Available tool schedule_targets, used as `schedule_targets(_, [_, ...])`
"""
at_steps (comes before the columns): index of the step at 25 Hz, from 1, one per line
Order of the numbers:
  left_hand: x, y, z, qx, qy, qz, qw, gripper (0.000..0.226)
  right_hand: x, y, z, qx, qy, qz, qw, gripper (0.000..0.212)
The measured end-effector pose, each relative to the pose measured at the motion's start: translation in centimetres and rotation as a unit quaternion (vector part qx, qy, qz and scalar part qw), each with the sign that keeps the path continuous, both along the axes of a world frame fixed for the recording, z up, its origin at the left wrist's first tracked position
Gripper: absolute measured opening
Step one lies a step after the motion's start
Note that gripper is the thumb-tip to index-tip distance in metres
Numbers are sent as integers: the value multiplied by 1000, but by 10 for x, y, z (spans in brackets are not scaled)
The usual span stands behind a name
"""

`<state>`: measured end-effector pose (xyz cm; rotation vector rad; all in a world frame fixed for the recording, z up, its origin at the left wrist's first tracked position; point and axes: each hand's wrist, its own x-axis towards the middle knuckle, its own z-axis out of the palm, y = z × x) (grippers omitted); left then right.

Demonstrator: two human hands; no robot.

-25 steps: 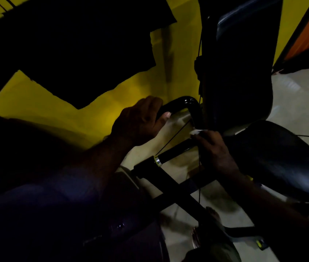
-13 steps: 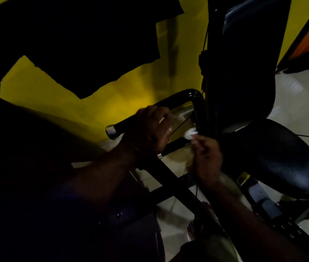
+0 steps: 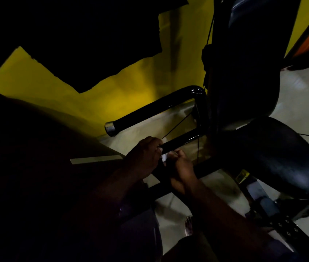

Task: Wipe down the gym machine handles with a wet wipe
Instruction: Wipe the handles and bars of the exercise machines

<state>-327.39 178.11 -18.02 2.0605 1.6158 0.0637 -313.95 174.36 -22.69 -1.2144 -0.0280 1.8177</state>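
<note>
I see the wet wipe [image 3: 164, 157] as a small white crumpled bit, pinched between my two hands. It sits just below the near end of the lower handle [image 3: 180, 141], a thin, round, shiny black bar.

My left hand [image 3: 143, 157] is curled almost closed, with its fingertips touching the wipe and the end of that lower bar. My right hand [image 3: 181, 168] is curled closed too, and its fingers grip the other side of the wipe. The two hands are right next to each other, and both arms are bare.

Above them is the upper handle [image 3: 155, 108]. It is a fatter black tube, smooth and glossy, with a round silver cap at its near end. At its far end it bends down in a curve toward the machine. No hand touches it.

A thin dark cable [image 3: 178, 125] runs at a slant between the two bars.

To the right is the seat [image 3: 274, 156], a rounded black pad that looks like soft, shiny leather. The tall back pad [image 3: 244, 63] stands up behind it.

The floor [image 3: 305, 103] is pale and smooth. The wall [image 3: 97, 95] is bright yellow with big black jagged shapes. It is very dark here.
</note>
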Motion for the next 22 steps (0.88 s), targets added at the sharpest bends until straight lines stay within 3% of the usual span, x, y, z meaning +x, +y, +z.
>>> schedule_targets(3, [11, 5, 11, -18, 5, -30, 999, 30, 34, 16, 1, 1, 42, -50, 998, 28])
schedule_targets(8, [68, 22, 44, 0, -96, -50, 994, 34, 134, 52, 38, 61, -212, -61, 974, 18])
schedule_targets(11, [124, 32, 74, -5, -218, 49, 975, 33, 178, 63, 105, 172, -291, -53, 940, 14])
schedule_targets(14, [181, 37, 115, -57, -391, 96, 914, 30, 221, 38, 164, 209, -283, -69, 933, 17])
schedule_targets(17, [249, 17, 166, -167, -471, 11, 866, 37, 279, -27, 203, 203, -257, -116, 938, 16])
schedule_targets(22, [367, -68, 226, -234, -481, -171, 827, 25, 364, -173, 264, 212, -286, -213, 910, 26])
